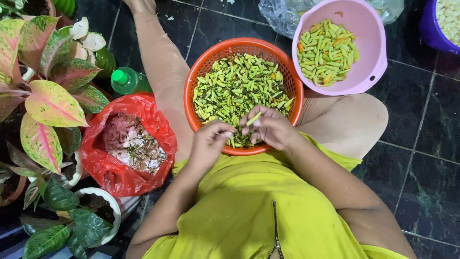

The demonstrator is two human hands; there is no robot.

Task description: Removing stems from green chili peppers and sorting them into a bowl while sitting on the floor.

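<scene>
An orange mesh basket [207, 60] full of small green chillies [239, 84] rests between my legs. My right hand [271, 127] pinches one green chilli [254, 118] over the basket's near edge. My left hand [211, 141] is closed beside it, fingertips at the chilli's end, near the rim. A pink bowl [369, 52] behind the basket on the right holds green and a few orange chillies [327, 50].
A red plastic bag [117, 175] with peels and stems lies open at my left. Potted plants [45, 96] with pink-green leaves line the left edge. A green-capped bottle [125, 80], a clear plastic bag [282, 14] and a purple tub [438, 33] stand on the dark tiled floor.
</scene>
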